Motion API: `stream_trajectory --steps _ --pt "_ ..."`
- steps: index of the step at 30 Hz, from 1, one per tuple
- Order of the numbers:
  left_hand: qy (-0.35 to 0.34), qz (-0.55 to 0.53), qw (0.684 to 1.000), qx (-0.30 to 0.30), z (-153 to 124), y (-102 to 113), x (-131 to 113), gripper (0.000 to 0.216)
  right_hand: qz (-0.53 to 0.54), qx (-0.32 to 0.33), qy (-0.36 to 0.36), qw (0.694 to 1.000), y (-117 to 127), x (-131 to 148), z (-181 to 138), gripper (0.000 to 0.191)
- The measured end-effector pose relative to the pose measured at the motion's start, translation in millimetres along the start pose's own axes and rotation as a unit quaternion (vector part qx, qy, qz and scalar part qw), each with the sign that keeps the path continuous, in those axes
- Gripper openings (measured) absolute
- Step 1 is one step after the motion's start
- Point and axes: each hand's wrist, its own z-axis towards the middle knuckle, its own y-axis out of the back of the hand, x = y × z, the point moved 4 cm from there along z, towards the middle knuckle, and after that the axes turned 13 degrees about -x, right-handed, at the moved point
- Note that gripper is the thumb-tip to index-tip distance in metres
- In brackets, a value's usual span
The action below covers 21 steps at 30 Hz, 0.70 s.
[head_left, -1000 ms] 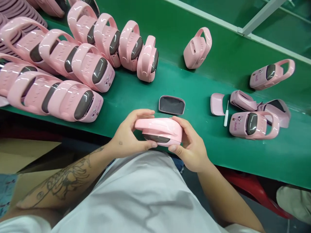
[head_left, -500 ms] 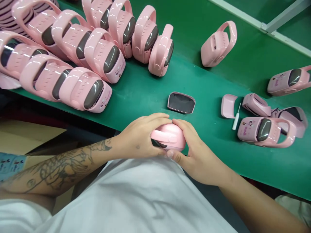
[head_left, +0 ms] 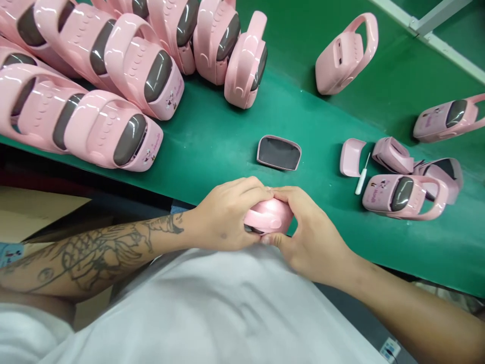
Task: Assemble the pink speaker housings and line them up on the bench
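Observation:
Both hands wrap a pink plastic case (head_left: 269, 218) at the near edge of the green belt (head_left: 227, 146), close to my body. My left hand (head_left: 223, 215) covers its left side with curled fingers; my right hand (head_left: 310, 235) grips the right side, fingertips meeting the left hand's over the top. Most of the case is hidden by the fingers. Just beyond lies a loose dark lens panel with a pink rim (head_left: 279, 152).
A crowd of several finished pink handled cases (head_left: 125, 76) fills the left of the belt. One case (head_left: 346, 53) stands alone further back. To the right lie a small white screwdriver (head_left: 361, 175), a pink cover piece (head_left: 350, 156) and more cases (head_left: 401, 194).
The hands have closed in over the pink case and turned it, so less of it shows. The view has shifted slightly left and down along the belt.

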Motion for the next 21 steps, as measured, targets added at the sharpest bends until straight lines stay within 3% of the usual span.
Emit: stream_trajectory --steps 3,7,12,16,19,21 --pt "0.012 0.020 1.000 0.004 5.3 -1.2 1.0 0.057 0.009 -0.019 0.044 0.999 1.8 -2.8 1.1 0.059" --pt "0.067 0.068 0.991 0.096 14.5 -2.5 -0.1 0.060 0.031 0.032 0.026 0.999 6.4 -13.7 -5.1 0.061" --pt "0.012 0.114 0.978 0.175 22.1 -4.8 -11.0 0.052 0.002 0.034 -0.040 0.999 12.5 -22.8 -19.5 0.072" --pt "-0.025 0.148 0.974 0.171 31.0 -12.7 -15.7 0.035 0.008 0.019 -0.058 0.998 17.1 -20.5 -14.9 0.065" --pt "-0.071 0.151 0.973 0.161 38.7 -20.6 -21.6 0.035 0.016 0.039 -0.064 0.997 21.5 -20.5 -10.0 0.058" --pt "-0.062 0.154 0.970 0.178 42.9 -26.0 -23.9 0.034 0.009 0.050 -0.079 0.996 24.7 -24.3 -9.5 0.060"
